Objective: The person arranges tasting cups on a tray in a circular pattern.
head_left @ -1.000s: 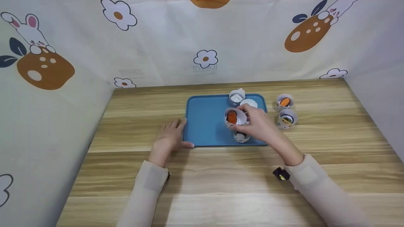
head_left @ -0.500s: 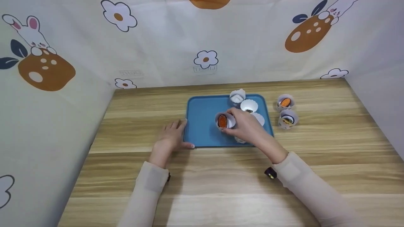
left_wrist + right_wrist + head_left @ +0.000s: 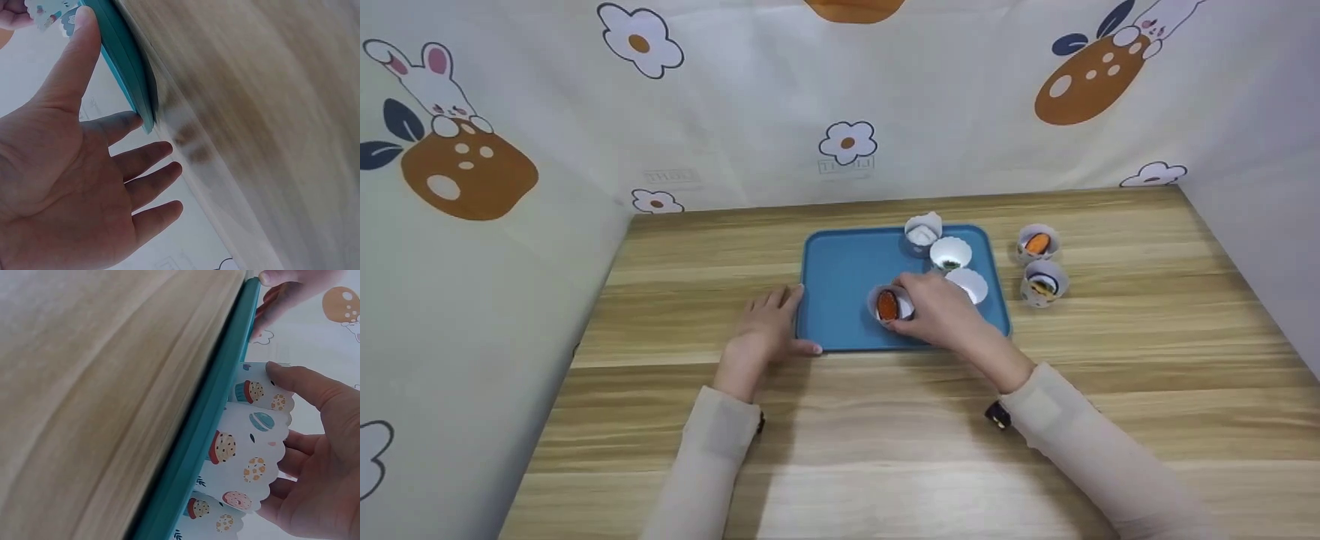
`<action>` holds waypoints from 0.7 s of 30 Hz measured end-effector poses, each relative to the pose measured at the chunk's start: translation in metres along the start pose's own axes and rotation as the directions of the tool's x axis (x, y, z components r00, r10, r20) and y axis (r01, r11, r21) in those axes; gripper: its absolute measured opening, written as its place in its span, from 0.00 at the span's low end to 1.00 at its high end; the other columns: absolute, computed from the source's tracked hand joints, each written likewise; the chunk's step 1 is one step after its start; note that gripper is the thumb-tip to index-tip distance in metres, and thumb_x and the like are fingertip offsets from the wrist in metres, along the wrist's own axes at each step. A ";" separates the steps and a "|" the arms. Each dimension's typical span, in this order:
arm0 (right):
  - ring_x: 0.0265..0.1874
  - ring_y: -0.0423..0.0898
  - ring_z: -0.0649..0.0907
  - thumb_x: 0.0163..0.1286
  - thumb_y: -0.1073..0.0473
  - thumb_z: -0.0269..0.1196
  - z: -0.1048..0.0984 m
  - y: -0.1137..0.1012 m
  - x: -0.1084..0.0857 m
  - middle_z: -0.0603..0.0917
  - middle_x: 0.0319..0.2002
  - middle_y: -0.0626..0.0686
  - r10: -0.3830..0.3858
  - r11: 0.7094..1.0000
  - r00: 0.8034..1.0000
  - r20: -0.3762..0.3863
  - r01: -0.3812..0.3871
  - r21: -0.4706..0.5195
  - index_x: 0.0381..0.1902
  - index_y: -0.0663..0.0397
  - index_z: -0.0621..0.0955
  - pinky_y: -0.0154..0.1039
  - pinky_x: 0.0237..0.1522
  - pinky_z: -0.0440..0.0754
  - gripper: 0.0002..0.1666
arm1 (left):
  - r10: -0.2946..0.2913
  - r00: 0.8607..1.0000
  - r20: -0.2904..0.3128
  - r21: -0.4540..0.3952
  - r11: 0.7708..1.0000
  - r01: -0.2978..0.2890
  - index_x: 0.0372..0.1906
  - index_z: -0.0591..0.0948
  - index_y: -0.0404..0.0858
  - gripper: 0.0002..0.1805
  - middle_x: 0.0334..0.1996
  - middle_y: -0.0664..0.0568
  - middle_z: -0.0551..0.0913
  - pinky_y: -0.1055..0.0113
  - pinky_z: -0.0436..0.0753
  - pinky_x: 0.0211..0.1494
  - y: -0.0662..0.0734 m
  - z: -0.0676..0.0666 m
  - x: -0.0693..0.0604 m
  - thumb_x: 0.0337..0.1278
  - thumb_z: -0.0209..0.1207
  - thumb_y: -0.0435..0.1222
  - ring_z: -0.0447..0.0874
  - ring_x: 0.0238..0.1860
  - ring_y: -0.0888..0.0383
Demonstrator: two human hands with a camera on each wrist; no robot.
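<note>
In the head view my right hand (image 3: pixel 941 311) grips a paper baking cup (image 3: pixel 906 301) by its rim. Inside the cup lies a sushi piece with orange-red topping (image 3: pixel 888 306). The cup is at the front middle of the blue tray (image 3: pixel 840 262); in the right wrist view the thumb lies on the wall of this cupcake-printed cup (image 3: pixel 253 385). My left hand (image 3: pixel 765 326) rests at the tray's left edge, thumb at the front corner and fingers extended. In the left wrist view its thumb and index fingertip touch the rim (image 3: pixel 121 59).
On the tray's right side stand a cup with something white (image 3: pixel 922 234), a cup with a dark green bit (image 3: pixel 951 253) and a partly hidden cup (image 3: pixel 969 285). Right of the tray, on the wooden table (image 3: pixel 840 420), are two cups, one with orange-topped sushi (image 3: pixel 1037 244), another with a yellow-and-dark piece (image 3: pixel 1042 285).
My right hand has carried the cup with the orange-red sushi left, then toward the tray's front edge and lower. The cups on the tray's right are less covered. My left hand has stayed in place.
</note>
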State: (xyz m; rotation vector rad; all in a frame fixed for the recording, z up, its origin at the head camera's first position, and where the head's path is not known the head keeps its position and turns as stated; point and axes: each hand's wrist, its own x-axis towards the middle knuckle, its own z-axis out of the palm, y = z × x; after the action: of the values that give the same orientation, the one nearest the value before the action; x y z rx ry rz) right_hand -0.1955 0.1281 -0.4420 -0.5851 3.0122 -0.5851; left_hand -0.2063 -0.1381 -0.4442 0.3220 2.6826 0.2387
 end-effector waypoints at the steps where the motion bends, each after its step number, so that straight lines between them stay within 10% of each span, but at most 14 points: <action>1: 0.44 0.55 0.84 0.57 0.44 0.74 0.001 0.000 0.000 0.87 0.45 0.58 -0.003 1.000 1.000 -0.002 0.003 -0.009 0.54 0.59 0.80 0.53 0.43 0.85 0.34 | -0.002 1.000 0.001 0.002 1.000 0.002 0.81 0.47 0.43 0.59 0.80 0.38 0.47 0.44 0.47 0.83 0.000 0.000 0.000 0.53 0.67 0.58 0.45 0.81 0.41; 21: 0.52 0.58 0.81 0.55 0.41 0.75 -0.001 -0.001 -0.008 0.86 0.54 0.59 -0.033 0.994 0.999 0.018 0.035 -0.104 0.58 0.61 0.79 0.53 0.52 0.84 0.40 | 0.001 1.000 -0.007 0.020 1.000 -0.001 0.81 0.47 0.42 0.59 0.80 0.38 0.49 0.44 0.48 0.82 0.001 0.000 0.000 0.53 0.67 0.59 0.46 0.81 0.40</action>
State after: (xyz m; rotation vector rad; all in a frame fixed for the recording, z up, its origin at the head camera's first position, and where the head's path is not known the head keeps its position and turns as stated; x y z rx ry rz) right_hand -0.1881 0.1300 -0.4410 -0.6435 3.0381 -0.4247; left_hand -0.2061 -0.1374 -0.4440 0.3297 2.6933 0.2140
